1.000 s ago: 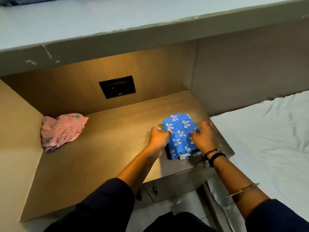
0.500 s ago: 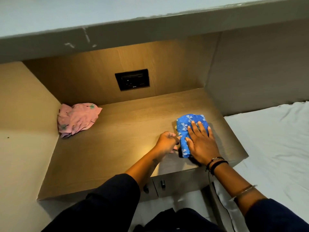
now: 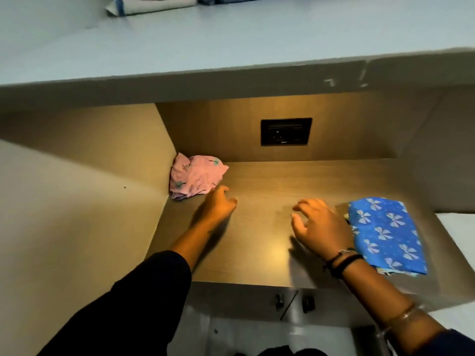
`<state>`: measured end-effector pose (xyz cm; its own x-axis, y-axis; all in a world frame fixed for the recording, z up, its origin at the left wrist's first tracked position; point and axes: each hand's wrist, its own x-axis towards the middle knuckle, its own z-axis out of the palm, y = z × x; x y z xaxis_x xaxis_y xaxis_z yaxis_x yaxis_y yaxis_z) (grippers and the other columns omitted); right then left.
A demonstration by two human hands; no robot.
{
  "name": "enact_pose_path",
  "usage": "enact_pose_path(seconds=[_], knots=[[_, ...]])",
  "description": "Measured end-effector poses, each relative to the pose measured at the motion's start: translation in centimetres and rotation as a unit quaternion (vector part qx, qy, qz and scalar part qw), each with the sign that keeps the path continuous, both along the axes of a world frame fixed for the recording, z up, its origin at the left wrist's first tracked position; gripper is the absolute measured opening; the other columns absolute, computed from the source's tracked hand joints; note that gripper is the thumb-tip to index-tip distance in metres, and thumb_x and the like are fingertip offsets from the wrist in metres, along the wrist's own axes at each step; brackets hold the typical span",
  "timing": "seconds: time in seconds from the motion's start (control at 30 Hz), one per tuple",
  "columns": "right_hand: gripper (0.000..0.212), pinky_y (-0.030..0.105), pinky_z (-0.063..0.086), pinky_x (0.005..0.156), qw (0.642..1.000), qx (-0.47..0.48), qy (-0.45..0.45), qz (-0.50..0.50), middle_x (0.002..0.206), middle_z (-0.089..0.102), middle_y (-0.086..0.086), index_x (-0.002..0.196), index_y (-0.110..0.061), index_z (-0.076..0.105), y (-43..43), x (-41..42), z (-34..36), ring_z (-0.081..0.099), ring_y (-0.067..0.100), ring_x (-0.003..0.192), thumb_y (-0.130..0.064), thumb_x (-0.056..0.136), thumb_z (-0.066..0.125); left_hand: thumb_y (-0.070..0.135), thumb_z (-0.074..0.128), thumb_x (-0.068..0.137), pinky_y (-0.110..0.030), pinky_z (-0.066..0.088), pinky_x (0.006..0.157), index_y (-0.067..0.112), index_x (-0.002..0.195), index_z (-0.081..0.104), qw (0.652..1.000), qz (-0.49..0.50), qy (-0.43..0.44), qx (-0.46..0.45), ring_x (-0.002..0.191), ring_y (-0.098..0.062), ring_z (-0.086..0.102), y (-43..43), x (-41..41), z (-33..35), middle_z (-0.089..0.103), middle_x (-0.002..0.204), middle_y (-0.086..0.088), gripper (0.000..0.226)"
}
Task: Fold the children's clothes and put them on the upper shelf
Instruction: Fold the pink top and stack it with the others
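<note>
Head view looks down into a wooden niche under a pale upper shelf (image 3: 180,42). My left hand (image 3: 218,205) reaches toward the far left corner, its fingers (image 3: 222,191) loosely spread and holding nothing, their tips just beside the crumpled pink garment (image 3: 196,177), which is bunched against the side wall; I cannot tell whether they touch it. My right hand (image 3: 321,227) hovers over the middle of the wooden bench (image 3: 262,253), fingers curled and apart, empty too. Just to its right lies the folded blue garment (image 3: 385,235) with pale bow prints, flat on the bench near the right front edge. A black socket plate (image 3: 286,131) sits in the back wall. On the upper shelf, at the top edge of the view, folded cloth (image 3: 144,5) shows. Dark bands (image 3: 344,260) circle my right wrist.
</note>
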<state>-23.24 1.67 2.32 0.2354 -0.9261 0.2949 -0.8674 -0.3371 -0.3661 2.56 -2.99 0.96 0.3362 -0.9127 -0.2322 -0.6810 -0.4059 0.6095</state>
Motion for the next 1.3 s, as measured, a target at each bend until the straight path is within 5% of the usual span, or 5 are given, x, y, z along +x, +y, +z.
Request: enact_pose_path(seconds=[0.37,0.53,0.73,0.97,1.3], knots=[[0.038,0.035,0.047,0.089,0.984,0.162,0.035,0.068,0.114,0.065,0.006,0.116,-0.019,0.064,-3.7,13.4,-2.1,0.057,0.027,0.109,-0.035,0.085,0.051,0.034,0.051,0.096,-0.047,0.037,0.109,0.011,0.134,0.046,0.949,-0.035,-0.313,0.009,0.128,-0.038,0.043,-1.6,11.0,-0.3,0.044,0.142,-0.018,0.046],[0.044,0.035,0.045,0.097,0.984,0.169,-0.015,0.057,0.126,0.058,0.006,0.127,-0.019,0.056,-3.6,13.1,-1.6,0.052,0.025,0.117,-0.032,0.085,0.054,0.025,0.05,0.098,-0.038,0.05,0.09,-0.001,0.116,0.059,0.996,-0.03,0.085,-0.016,0.106,-0.039,0.061,-1.2,8.5,1.1,0.062,0.12,-0.026,0.032],[0.094,0.039,0.026,0.117,0.961,0.202,-0.153,0.115,0.154,0.028,-0.001,0.147,-0.026,0.026,-1.8,9.8,0.8,0.025,0.017,0.142,-0.056,0.063,0.057,0.013,0.04,0.097,-0.038,0.057,0.073,0.011,0.099,0.067,0.848,-0.017,0.529,-0.008,0.085,-0.024,0.067,2.0,4.5,3.7,0.074,0.092,-0.01,0.027],[0.035,0.012,0.046,0.073,0.94,0.165,-0.284,0.097,0.093,0.069,-0.015,0.097,-0.027,0.068,-0.9,6.3,4.0,0.061,-0.01,0.083,0.001,0.082,0.057,0.031,0.04,0.094,-0.038,0.052,0.085,0.0,0.111,0.066,0.807,-0.121,0.577,-0.032,0.097,-0.028,0.066,2.8,-0.2,6.7,0.072,0.106,-0.017,0.044],[0.032,0.041,0.048,0.079,0.834,0.211,-0.499,0.103,0.098,0.06,0.035,0.102,0.012,0.059,0.7,3.0,6.9,0.055,0.022,0.083,-0.017,0.089,0.063,0.0,0.054,0.084,-0.031,0.048,0.063,0.004,0.096,0.059,0.895,-0.089,0.429,-0.089,0.073,-0.02,0.058,3.4,-8.1,9.7,0.062,0.086,-0.015,0.013]])
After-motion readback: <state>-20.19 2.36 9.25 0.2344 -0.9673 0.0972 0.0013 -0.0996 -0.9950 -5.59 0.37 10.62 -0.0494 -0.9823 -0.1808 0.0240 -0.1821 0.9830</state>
